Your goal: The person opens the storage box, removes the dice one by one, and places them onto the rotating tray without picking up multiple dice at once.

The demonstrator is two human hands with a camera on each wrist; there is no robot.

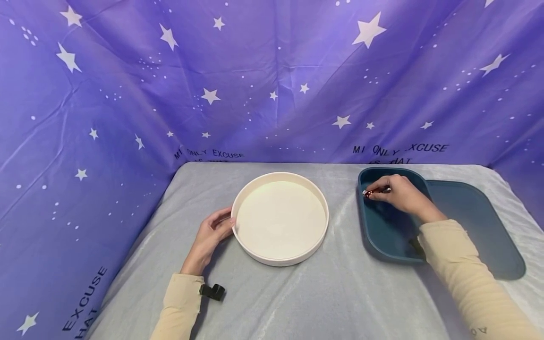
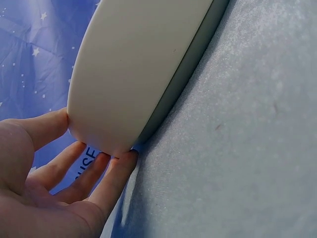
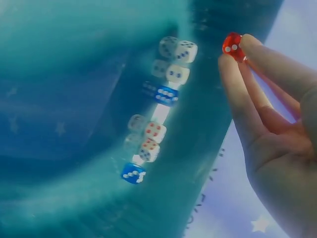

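Note:
My right hand point(image 1: 401, 191) reaches over the teal bin point(image 1: 393, 252) and pinches a clear red die point(image 3: 233, 47) with white dots between thumb and fingertips. Inside the bin, a row of small dice shows in the right wrist view: white dice point(image 3: 185, 51) and blue dice point(image 3: 167, 95), mirrored in the glossy floor. My left hand point(image 1: 209, 238) holds the left side of a round cream tray point(image 1: 280, 262), thumb at the rim and fingertips along the wall near its base. The tray's inside is bare.
A flat teal lid point(image 1: 471, 217) lies to the right of the bin, partly behind my right forearm. Grey plush cloth point(image 1: 297, 302) covers the table. A purple star-printed curtain point(image 1: 255, 71) hangs close behind and on the left.

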